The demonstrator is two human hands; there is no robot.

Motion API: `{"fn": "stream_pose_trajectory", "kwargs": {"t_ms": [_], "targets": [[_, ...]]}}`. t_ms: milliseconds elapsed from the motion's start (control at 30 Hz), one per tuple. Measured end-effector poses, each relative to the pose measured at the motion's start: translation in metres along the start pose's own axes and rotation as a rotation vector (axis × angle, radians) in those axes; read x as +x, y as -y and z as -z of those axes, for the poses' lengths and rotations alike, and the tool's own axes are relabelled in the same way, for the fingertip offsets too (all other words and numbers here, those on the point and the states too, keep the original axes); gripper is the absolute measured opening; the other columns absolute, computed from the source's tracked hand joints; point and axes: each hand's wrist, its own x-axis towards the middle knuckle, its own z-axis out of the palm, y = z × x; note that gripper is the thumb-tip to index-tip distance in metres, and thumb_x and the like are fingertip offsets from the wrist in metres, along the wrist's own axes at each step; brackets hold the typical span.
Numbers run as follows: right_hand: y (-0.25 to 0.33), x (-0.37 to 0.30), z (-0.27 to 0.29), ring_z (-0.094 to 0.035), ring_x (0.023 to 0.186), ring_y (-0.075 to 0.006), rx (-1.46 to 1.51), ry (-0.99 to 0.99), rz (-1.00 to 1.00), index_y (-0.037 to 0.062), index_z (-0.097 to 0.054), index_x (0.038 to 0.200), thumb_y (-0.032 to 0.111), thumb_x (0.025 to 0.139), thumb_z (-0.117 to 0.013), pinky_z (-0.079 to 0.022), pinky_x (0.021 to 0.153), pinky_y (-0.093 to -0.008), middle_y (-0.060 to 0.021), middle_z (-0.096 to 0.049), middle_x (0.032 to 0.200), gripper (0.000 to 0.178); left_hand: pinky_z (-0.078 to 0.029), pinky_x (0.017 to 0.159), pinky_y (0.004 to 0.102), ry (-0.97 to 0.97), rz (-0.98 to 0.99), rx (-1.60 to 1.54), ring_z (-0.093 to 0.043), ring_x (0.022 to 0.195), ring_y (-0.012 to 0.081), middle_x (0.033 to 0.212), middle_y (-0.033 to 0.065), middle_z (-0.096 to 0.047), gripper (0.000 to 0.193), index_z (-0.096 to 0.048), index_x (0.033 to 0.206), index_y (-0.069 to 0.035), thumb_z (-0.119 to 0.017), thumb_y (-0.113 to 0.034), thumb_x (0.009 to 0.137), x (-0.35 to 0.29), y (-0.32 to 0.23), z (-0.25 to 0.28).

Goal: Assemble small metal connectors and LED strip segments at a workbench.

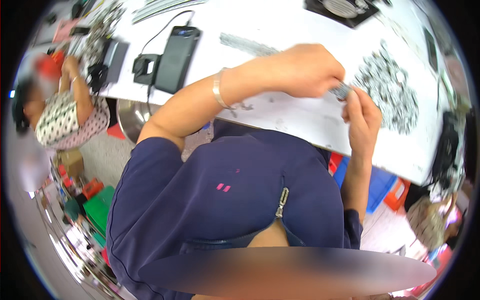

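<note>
My left hand (312, 70), with a bracelet on its wrist, reaches across the white table and is closed. Its fingertips meet a small bundle of silvery metal pieces (341, 91). From the other side my right hand (364, 115) pinches the same pieces between thumb and fingers. What exactly the pieces are is too small to tell, and my left fingers partly hide them. Just right of my hands spreads a heap of small shiny metal parts (392, 95). Beyond my left forearm lies a long row of similar silvery parts (245, 44), partly covered by the arm.
A black power bank (178, 57) with a cable lies left on the white table (300, 117), beside a small black device (146, 69). A black box-like thing (345, 10) stands at the far edge. Below are a metal bowl (131, 119) and blue bin (372, 187). Another person (70, 115) sits left.
</note>
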Motion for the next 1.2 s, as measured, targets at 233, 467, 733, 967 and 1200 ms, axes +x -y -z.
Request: {"fn": "stream_pose_trajectory", "kwargs": {"t_ms": [233,467,733,967,1200], "targets": [[0.002,0.004,0.000,-0.046,0.056,-0.0030,0.021,0.060,-0.008,-0.0029,-0.065,0.098,0.013,0.094,-0.055,-0.037,0.051,-0.0190,-0.0003,-0.059,0.070,0.019,-0.047,0.064,0.0415,0.020,0.126,-0.060,-0.061,0.068,0.0333,0.068,0.0152,-0.063,0.013,-0.067,0.085,-0.004,-0.059,-0.014,0.084,-0.005,-0.009,0.003],[0.017,0.013,0.000,-0.051,0.057,-0.0048,-0.075,0.123,0.011,-0.0022,-0.066,0.095,0.013,0.092,-0.057,-0.040,0.052,-0.0194,-0.0021,-0.061,0.071,0.017,-0.046,0.061,0.0383,0.103,0.021,-0.074,-0.059,0.064,0.0326,0.068,0.0178,-0.061,0.016,-0.066,0.086,-0.001,-0.057,-0.015,0.085,0.001,0.001,0.008],[0.015,0.032,0.002,-0.052,0.057,-0.0056,0.087,0.241,-0.085,-0.0006,-0.066,0.092,0.019,0.092,-0.058,-0.043,0.053,-0.0208,-0.0014,-0.060,0.068,0.021,-0.045,0.052,0.0287,0.194,0.139,-0.153,-0.055,0.053,0.0161,0.059,0.0091,-0.055,0.019,-0.062,0.084,0.001,-0.056,-0.016,0.090,0.002,0.004,0.023],[0.004,0.039,0.009,-0.053,0.057,-0.0056,0.348,0.393,-0.122,-0.0007,-0.066,0.094,0.020,0.093,-0.057,-0.044,0.054,-0.0209,-0.0016,-0.060,0.071,0.023,-0.044,0.050,0.0224,0.248,0.245,-0.503,-0.053,0.054,0.0078,0.061,0.0024,-0.056,0.019,-0.065,0.092,-0.001,-0.055,-0.018,0.094,0.003,0.006,0.027],[0.007,0.052,0.013,-0.054,0.061,-0.0067,0.172,0.065,-0.039,0.0001,-0.065,0.100,0.020,0.093,-0.059,-0.044,0.054,-0.0213,-0.0031,-0.063,0.076,0.022,-0.045,0.051,0.0237,-0.179,-0.026,0.105,-0.056,0.054,0.0123,0.065,0.0057,-0.060,0.019,-0.065,0.105,-0.006,-0.061,-0.016,0.089,0.013,0.011,0.014]]}}
